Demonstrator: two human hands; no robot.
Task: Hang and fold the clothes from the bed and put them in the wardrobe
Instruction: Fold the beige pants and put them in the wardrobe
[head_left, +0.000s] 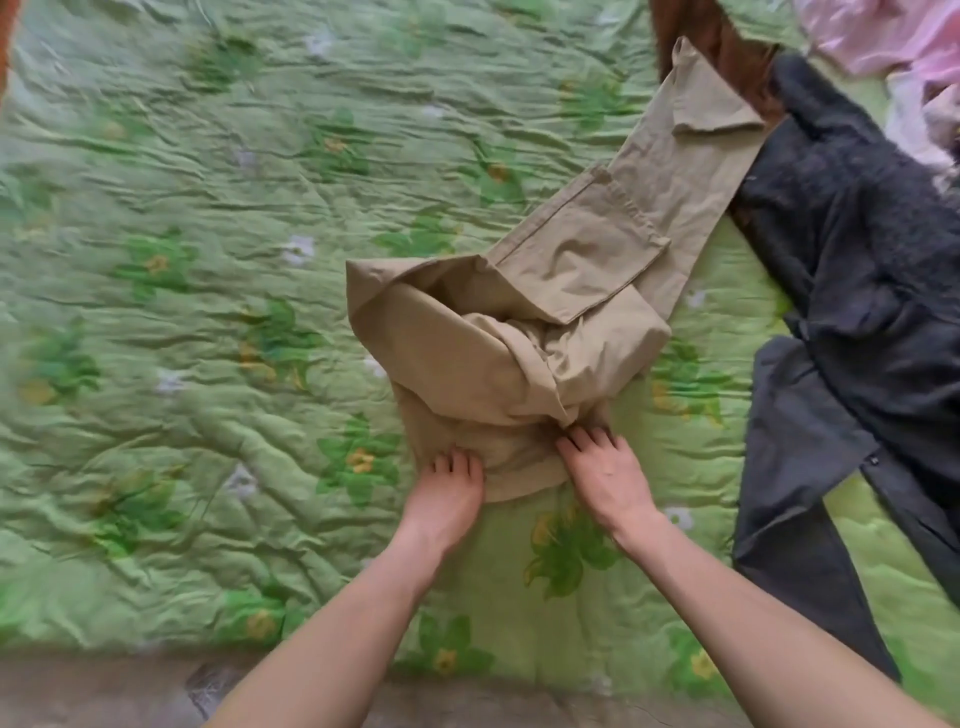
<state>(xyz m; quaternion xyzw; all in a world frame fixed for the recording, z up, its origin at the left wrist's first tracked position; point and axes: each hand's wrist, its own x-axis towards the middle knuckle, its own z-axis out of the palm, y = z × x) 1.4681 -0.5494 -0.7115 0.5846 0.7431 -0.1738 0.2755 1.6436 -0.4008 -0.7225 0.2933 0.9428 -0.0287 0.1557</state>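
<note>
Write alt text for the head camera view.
Both hands, left hand and right hand, grip the near edge of crumpled khaki trousers on a green floral bedspread. Dark grey clothes lie to the right, pink clothes beyond.

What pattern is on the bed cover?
Green quilted bed cover with leaf and yellow-and-white flower print; head view.
</note>
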